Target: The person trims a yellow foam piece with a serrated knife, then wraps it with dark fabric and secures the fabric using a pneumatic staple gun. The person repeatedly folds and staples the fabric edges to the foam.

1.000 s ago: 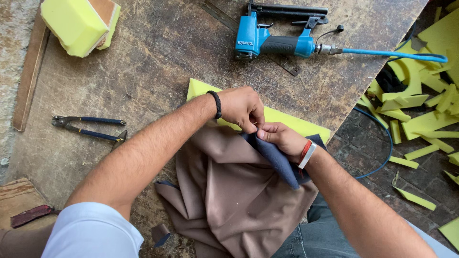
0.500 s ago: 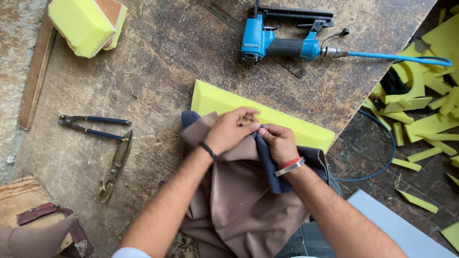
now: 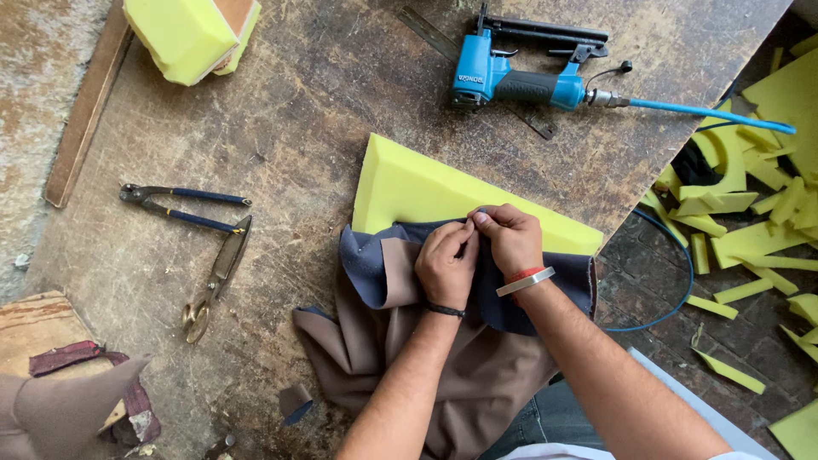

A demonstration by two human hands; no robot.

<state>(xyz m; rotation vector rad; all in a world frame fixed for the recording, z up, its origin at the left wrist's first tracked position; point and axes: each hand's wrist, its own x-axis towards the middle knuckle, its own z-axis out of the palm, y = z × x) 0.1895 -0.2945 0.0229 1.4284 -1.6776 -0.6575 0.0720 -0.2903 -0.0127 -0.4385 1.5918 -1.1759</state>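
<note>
A brown fabric cover with a dark blue lining [image 3: 400,341] lies bunched at the near edge of a worn wooden workbench [image 3: 315,111]. It partly overlaps a yellow-green foam wedge [image 3: 417,187]. My left hand [image 3: 445,266] and my right hand [image 3: 509,238] meet at the fabric's top edge, against the foam. Both pinch the fabric's folded edge with thumb and fingertips. What lies between the fingertips is too small to make out.
A blue pneumatic stapler [image 3: 520,72] with a blue hose [image 3: 707,115] lies at the far side. Pliers [image 3: 183,207] and scissors [image 3: 217,277] rest to the left. A foam-topped block [image 3: 192,34] sits far left. Yellow-green foam offcuts [image 3: 750,196] litter the floor on the right.
The view has shifted, so more of the foam wedge shows. Both hands stay together on the fabric edge, which now sits further up against the foam.
</note>
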